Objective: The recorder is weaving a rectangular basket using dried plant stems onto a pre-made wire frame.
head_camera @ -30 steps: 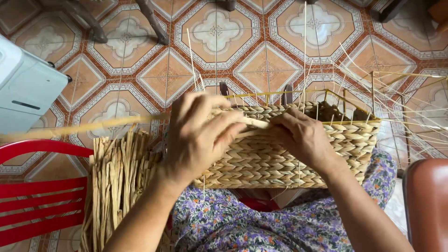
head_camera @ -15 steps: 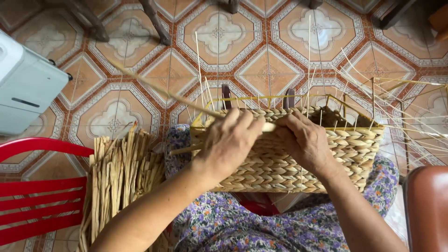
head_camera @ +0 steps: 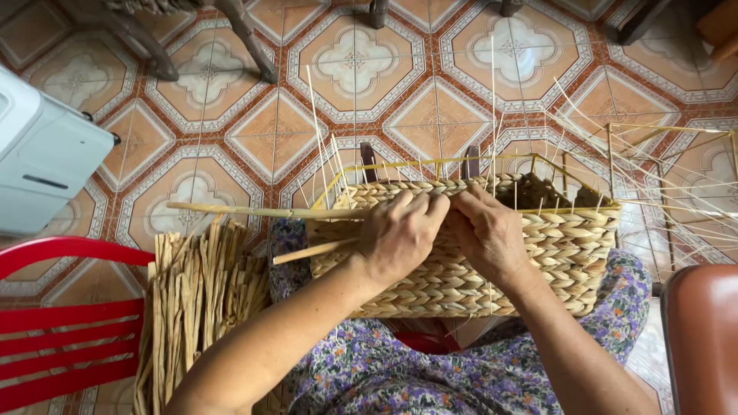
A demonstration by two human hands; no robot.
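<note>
A rectangular woven straw basket (head_camera: 569, 253) with a yellow wire frame rests on my lap, thin uprights sticking out of its top. My left hand (head_camera: 400, 234) and my right hand (head_camera: 488, 234) sit close together on the near rim, fingers curled over the weave. The left hand pinches a long pale straw strand (head_camera: 246, 210) that runs out level to the left. A shorter strand end (head_camera: 307, 252) pokes out below the left hand.
A bundle of dried straw strands (head_camera: 196, 300) lies on a red plastic chair (head_camera: 54, 315) at my left. A white appliance (head_camera: 38, 165) sits far left. A brown seat (head_camera: 703, 338) is at right, thin wire frames (head_camera: 669, 169) beyond it. Patterned floor tiles (head_camera: 354, 69) lie below.
My left hand has slid right along the rim to meet the right hand. The long strand has swung from a slant to level across the basket's left side.
</note>
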